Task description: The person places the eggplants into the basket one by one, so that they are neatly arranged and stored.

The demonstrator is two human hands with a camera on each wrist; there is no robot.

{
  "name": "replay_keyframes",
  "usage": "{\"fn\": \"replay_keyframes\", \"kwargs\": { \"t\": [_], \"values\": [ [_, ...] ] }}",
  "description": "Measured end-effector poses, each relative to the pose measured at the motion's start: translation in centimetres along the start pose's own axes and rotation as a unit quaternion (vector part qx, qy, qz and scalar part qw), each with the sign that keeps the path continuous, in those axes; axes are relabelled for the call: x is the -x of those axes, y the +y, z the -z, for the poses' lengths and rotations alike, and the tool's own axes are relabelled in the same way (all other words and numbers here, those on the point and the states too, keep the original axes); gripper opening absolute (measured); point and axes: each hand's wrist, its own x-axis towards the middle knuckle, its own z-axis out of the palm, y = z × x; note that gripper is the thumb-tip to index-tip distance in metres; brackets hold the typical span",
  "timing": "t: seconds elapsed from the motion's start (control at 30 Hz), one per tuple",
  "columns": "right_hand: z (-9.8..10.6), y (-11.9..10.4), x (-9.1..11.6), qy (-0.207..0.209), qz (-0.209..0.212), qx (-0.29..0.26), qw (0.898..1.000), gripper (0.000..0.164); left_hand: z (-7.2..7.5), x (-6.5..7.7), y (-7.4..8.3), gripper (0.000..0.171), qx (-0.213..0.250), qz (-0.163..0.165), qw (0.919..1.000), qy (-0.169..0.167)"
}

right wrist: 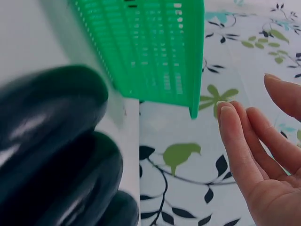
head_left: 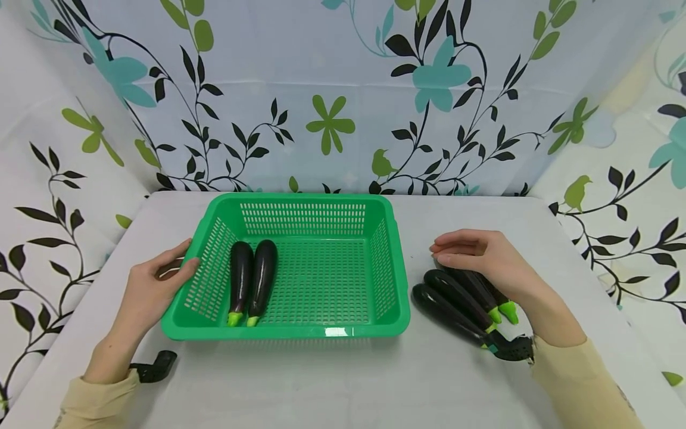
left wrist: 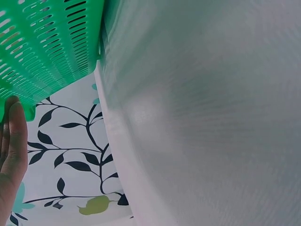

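A green plastic basket (head_left: 334,331) with slotted walls stands on the white table. Two dark eggplants (head_left: 240,277) with green stem ends lie side by side in its left part. My left hand (head_left: 153,285) grips the basket's left rim, thumb at the top edge and fingers along the outside; in the left wrist view its fingers (left wrist: 16,136) lie against the wall. Over the several eggplants (head_left: 447,313) lying to the right of the basket hovers my right hand (head_left: 490,259), holding nothing. The right wrist view shows its fingers extended, apart from the eggplants (right wrist: 51,106).
Floral cloth (head_left: 343,71) hangs behind and at both sides of the table (head_left: 343,381). Black wrist cameras are strapped under both wrists, the left camera (head_left: 155,366) near the table's surface and the right camera (head_left: 511,347) over the eggplants' stem ends.
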Motion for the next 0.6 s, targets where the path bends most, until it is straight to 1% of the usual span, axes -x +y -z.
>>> {"fn": "replay_keyframes", "kwargs": {
  "t": [0.17,0.27,0.4,0.47,0.6],
  "values": [
    [1.3,1.7,0.8,0.049,-0.014,-0.012,0.999,0.042,0.0,0.0,0.0,0.053,-0.002,0.001,1.0,0.001],
    [2.0,2.6,1.1,0.062,-0.011,-0.014,0.998,0.043,0.1,0.0,0.0,0.053,-0.002,-0.002,1.0,0.001],
    [3.1,3.5,1.3,0.075,-0.015,0.018,0.997,0.045,0.0,0.0,-0.1,0.053,-0.002,-0.005,1.0,0.002],
    [3.8,4.0,1.4,0.09,-0.028,0.04,0.995,0.046,-0.1,0.0,-0.1,0.053,-0.003,-0.005,1.0,0.002],
    [5.1,5.2,1.6,0.106,-0.047,0.092,0.989,0.05,-0.1,0.0,0.0,0.053,-0.007,-0.002,1.0,0.002]
  ]
}}
